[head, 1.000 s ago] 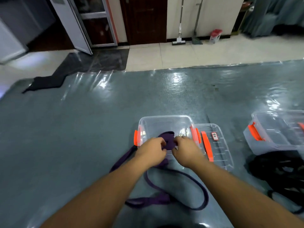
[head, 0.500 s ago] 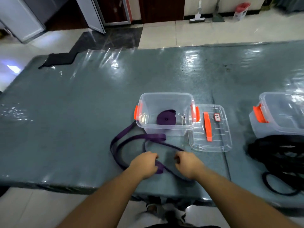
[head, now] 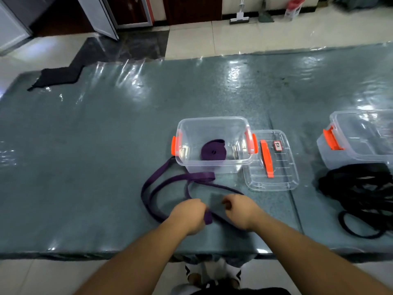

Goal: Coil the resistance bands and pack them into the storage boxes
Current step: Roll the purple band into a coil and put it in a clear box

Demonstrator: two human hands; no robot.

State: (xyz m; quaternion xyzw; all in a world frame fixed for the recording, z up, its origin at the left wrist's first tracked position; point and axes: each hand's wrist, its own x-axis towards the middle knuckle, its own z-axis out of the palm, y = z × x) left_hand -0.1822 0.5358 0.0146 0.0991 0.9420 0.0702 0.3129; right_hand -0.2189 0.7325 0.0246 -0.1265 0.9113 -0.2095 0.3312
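Observation:
A clear storage box [head: 212,124] with orange latches stands open mid-table, and a coiled purple band [head: 213,152] lies inside it. In front of the box a second purple band [head: 161,182] sprawls in loose loops on the table. My left hand [head: 188,212] grips a folded end of this loose band near the table's front edge. My right hand [head: 239,209] hovers just right of it with curled fingers; the band runs under it, and I cannot tell whether it holds the band.
The box's clear lid [head: 271,160] with an orange handle lies flat to its right. Another clear box [head: 359,139] stands at the far right, with a heap of black bands [head: 361,188] in front of it. The table's front edge [head: 106,252] is close to my arms.
Both hands left the coiled band in the box and drew back toward the front edge. My left hand has taken hold of the loose purple band there.

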